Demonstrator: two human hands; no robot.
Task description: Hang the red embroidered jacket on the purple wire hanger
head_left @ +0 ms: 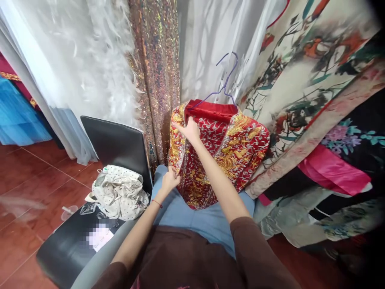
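A black chair (pixel 116 144) stands on the wearer's left, and just to its right, across the wearer's lap, is a red jacket (pixel 240 154) covered in gold and silver embroidery. The jacket's front hangs open on its dark red, patterned inside, and its collar leans away from the wearer. A purple wire hanger (pixel 223 90) sits in the neck, its hook pointing up beyond the chair's backrest level.

The left hand (pixel 170 180), the nearer of the two hands to the chair, is closed on the jacket's front edge on the chair side, pinching the cloth between thumb and fingers. The right hand (pixel 190 130) reaches across to the same chair-side panel, higher up by the collar; its thumb is spread wide over the embroidery (the other fingers are partly hidden, so I cannot tell how firmly it grips).

On the chair's seat lies a crumpled white dotted cloth (pixel 120 194), with a pale card (pixel 102 237) nearer the wearer, part of it blurred out. Behind the chair hangs a white feathered garment (pixel 96 48), and just right of its backrest a sequined cloth (pixel 161 60). Farther right of the chair, past the jacket, hangs a printed cloth (pixel 291 100) with dark branches and orange patches.
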